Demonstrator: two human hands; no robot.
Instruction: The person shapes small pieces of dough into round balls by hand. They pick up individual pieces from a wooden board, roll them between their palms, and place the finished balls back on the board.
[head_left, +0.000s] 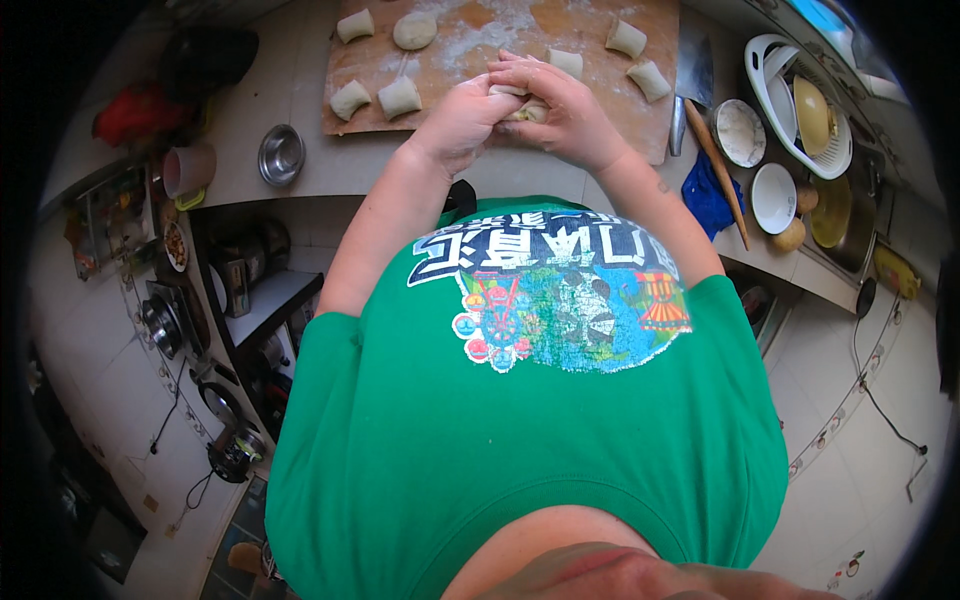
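A piece of pale dough is held between my two hands, low over the floury wooden board. My left hand cups it from the left, fingers pressed against it. From the right, my right hand curves around it with the thumb below; the fingers partly hide the dough. One cut dough piece lies just behind my right hand. Several others sit about the board, among them a dough piece to the left and another dough piece at the right edge. A flattened dough round lies at the back left.
Right of the board lie a cleaver, a wooden rolling pin over a blue cloth, a bowl of flour and a white bowl. Beyond stands a white drainer basket. A metal bowl is on the left counter.
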